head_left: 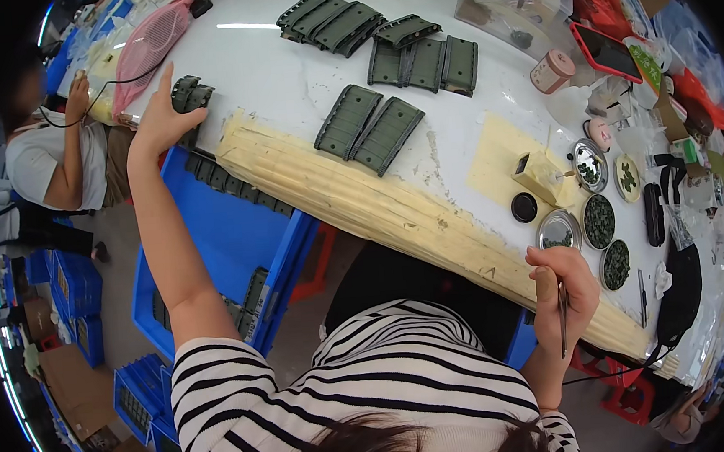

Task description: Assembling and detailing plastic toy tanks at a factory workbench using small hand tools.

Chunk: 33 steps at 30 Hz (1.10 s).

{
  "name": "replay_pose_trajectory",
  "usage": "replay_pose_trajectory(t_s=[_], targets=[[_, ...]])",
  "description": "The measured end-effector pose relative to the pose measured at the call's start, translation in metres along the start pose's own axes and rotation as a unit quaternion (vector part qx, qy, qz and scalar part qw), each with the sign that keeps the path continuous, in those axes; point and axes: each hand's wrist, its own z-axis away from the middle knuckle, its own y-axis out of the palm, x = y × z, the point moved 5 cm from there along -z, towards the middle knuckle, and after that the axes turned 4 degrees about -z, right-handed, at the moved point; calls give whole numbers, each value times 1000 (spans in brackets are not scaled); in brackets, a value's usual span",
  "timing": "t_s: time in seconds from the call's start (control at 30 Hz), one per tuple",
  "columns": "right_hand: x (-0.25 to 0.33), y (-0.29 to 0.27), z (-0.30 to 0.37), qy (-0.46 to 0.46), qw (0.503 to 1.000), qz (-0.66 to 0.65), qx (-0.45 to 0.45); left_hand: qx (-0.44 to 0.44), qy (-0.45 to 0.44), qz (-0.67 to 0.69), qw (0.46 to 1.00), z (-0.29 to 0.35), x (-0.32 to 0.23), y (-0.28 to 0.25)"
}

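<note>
My left hand (157, 123) reaches to the far left edge of the table, its thumb across a small bunch of dark green ribbed panels (191, 93); the other fingers are partly hidden behind them. My right hand (570, 291) is closed round a pair of metal tweezers (563, 321) pointing down, at the table's near right edge. A tan cover sits on one of its fingertips. More green panels lie on the table: a pair (385, 132) in the middle, a group (426, 60) behind, and an overlapping row (333, 22) farther back.
A blue bin (227, 219) with more panels stands below the table's left edge. To the right are round tins of small dark green pieces (598, 222), a yellow block (541, 176), a black lid (524, 207) and a red-cased phone (606, 52). Another person (63, 159) sits at left.
</note>
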Motion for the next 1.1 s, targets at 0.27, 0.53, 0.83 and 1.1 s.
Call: replay_pose_trajectory(t_s=[0.27,0.53,0.83,1.1], targets=[[-3,-7,3,39,999,31,20,25,-2,4,1000,-13,-32,24],[-3,4,-4,-10,1000,-9,15,-143,39,-26,989,12,-55,4],[0,5,-3,-9,1000,10,13,-49,154,161,974,97,-252,54],[-4,2,1,5,1000,20,8,-87,90,115,985,98,-259,71]])
